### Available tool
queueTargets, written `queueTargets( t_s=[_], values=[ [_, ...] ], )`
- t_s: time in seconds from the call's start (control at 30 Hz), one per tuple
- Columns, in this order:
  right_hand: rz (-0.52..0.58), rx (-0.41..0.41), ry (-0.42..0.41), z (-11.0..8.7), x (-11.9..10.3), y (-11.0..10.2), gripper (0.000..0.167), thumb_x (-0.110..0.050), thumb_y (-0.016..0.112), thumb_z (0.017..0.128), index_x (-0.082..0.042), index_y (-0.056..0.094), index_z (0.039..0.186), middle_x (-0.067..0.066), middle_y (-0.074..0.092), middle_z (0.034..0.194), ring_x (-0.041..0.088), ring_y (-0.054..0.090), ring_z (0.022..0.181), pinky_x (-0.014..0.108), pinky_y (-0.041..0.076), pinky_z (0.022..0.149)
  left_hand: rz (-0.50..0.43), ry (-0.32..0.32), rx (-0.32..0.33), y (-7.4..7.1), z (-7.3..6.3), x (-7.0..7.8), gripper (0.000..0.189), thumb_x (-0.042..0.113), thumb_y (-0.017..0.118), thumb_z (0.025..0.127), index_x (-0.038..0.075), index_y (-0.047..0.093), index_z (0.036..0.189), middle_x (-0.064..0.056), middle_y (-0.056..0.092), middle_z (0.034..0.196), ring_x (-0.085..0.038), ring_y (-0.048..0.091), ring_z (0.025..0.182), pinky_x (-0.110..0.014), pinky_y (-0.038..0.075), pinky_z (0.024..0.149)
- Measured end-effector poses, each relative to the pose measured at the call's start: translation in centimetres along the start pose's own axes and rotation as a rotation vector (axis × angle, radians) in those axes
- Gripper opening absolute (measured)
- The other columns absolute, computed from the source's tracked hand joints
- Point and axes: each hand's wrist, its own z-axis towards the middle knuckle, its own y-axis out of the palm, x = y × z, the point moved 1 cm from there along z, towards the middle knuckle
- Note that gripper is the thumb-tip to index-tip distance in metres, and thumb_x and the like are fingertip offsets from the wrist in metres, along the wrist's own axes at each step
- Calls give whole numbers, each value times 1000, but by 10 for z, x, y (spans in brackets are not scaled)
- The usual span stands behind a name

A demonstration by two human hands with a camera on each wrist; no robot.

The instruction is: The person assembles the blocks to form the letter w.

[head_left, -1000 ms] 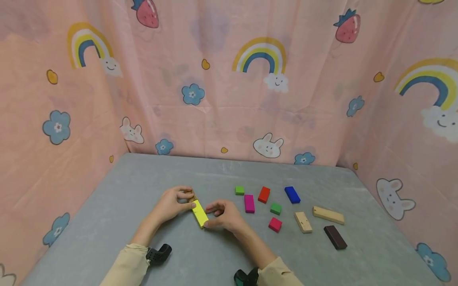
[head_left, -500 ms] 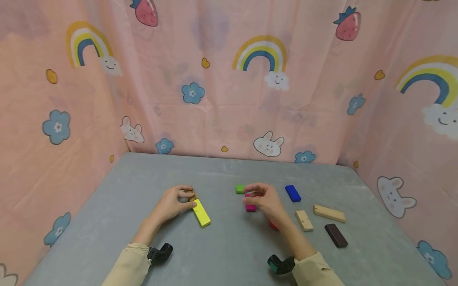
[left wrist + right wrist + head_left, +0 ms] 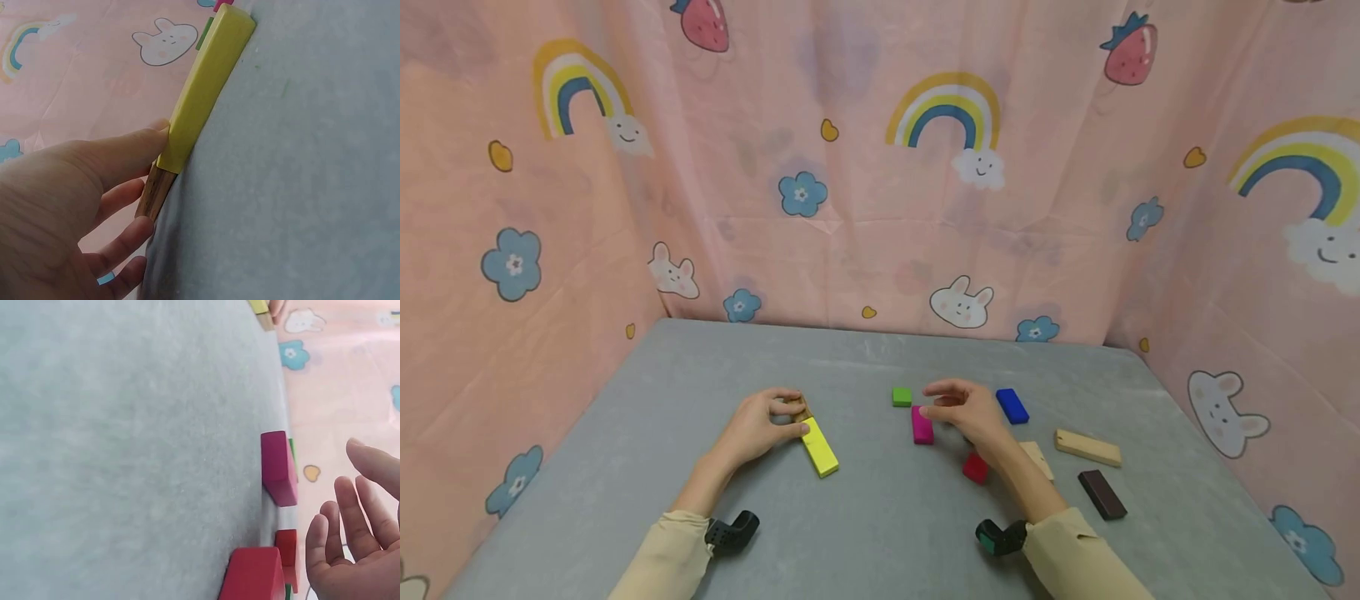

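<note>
On the grey table, a yellow block (image 3: 821, 450) lies end to end with a brown wooden block (image 3: 803, 408). My left hand (image 3: 769, 427) holds the pair at their joint. In the left wrist view its thumb presses the yellow block's (image 3: 206, 94) side, while fingers curl by the brown block (image 3: 154, 190). Over the loose blocks hovers my right hand (image 3: 973, 417), fingers apart with nothing between them. It is nearest a magenta block (image 3: 922, 427) and, in the right wrist view, a red block (image 3: 287, 556) that the hand hides in the head view. A crimson block (image 3: 976, 468) lies below it.
A light green block (image 3: 902, 397) is behind the magenta one. Rightward lie a blue block (image 3: 1012, 406), a long pale wooden block (image 3: 1087, 447), a shorter pale one (image 3: 1037, 458) partly behind the wrist, and a dark brown block (image 3: 1102, 495). A pink curtain (image 3: 865, 250) surrounds the table.
My right hand has left the yellow block's near end and moved right and away, over the magenta and red blocks. The left hand stays on the yellow and brown blocks.
</note>
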Motion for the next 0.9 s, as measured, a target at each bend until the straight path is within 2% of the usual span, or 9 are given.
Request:
queueTargets(
  t_s=[0.17, 0.37, 0.43, 0.67, 0.9],
  values=[
    [8, -27, -22, 12, 0, 7, 40, -15, 83, 81, -3, 71, 116, 13, 64, 119, 26, 55, 108, 36, 48, 83, -10, -1, -10, 0, -1, 0, 41, 25, 83, 82, 4, 73, 116, -6, 59, 133, -34, 46, 130, -54, 38, 105],
    [-16, -3, 25, 27, -4, 16, 39, -14, 83, 80, -7, 72, 117, 9, 64, 122, 26, 53, 115, 41, 48, 84, -19, 14, -2, 1, 0, -2, 41, 24, 83, 83, 3, 73, 116, -7, 59, 133, -34, 46, 129, -54, 38, 104],
    [-26, 9, 27, 31, -4, 19, 38, -13, 83, 79, -7, 72, 115, 9, 65, 120, 25, 54, 114, 41, 46, 82, -17, 16, -1, 0, 0, -2, 40, 25, 82, 83, 3, 73, 116, -7, 59, 133, -35, 46, 129, -55, 38, 104],
    [9, -24, -17, 40, -1, 26, 41, 3, 83, 74, 2, 70, 113, 14, 67, 116, 30, 58, 109, 43, 45, 94, -11, -7, -12, -1, 0, 1, 41, 25, 83, 82, 5, 73, 116, -6, 59, 134, -33, 46, 130, -53, 38, 105],
    [-49, -52, -17, 47, 0, 28, 43, 12, 82, 71, 5, 70, 111, 13, 69, 109, 28, 59, 101, 36, 49, 88, -22, -17, -8, -1, 0, -1, 40, 25, 83, 82, 6, 74, 116, -5, 59, 133, -33, 46, 130, -53, 37, 105]
  ],
)
